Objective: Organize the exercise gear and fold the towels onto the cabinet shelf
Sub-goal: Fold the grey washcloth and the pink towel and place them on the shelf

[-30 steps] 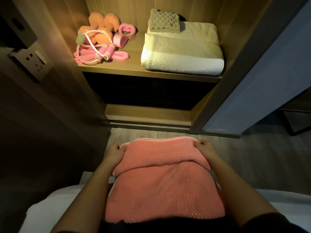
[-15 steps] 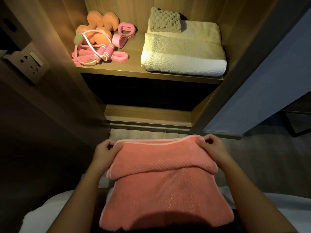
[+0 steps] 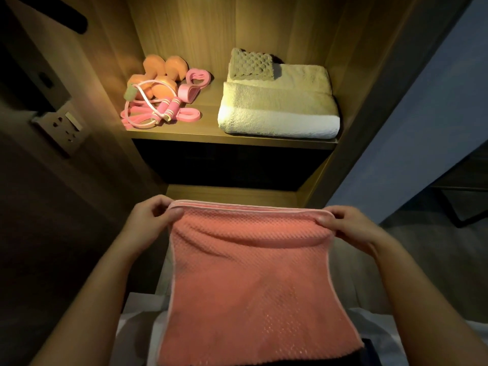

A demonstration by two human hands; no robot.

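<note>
the left hand point(image 3: 151, 217) and the right hand point(image 3: 348, 224) are each pinching a top corner of the pink waffle towel point(image 3: 250, 273), thumbs lying on the near face and fingers curling behind the doubled edge. the towel is hanging in the air in front of the person, below the cabinet shelf point(image 3: 211, 134) and well apart from it.

on the shelf the orange dumbbells point(image 3: 161, 72) and the pink jump rope point(image 3: 158, 110) are sitting on the left. a folded cream towel point(image 3: 277, 112) is lying on the right, with a small folded waffle cloth point(image 3: 250, 66) resting on its back part.

the fold is looking unfinished. as i am judging it, the danger is the two layers at the top edge sliding apart if either pinch is loosening, which would be leaving the next fold crooked. the middle is sagging and may be bunching. a loose bundle going onto the cream towel could be nudging the small cloth or slipping off the shelf front.
</note>
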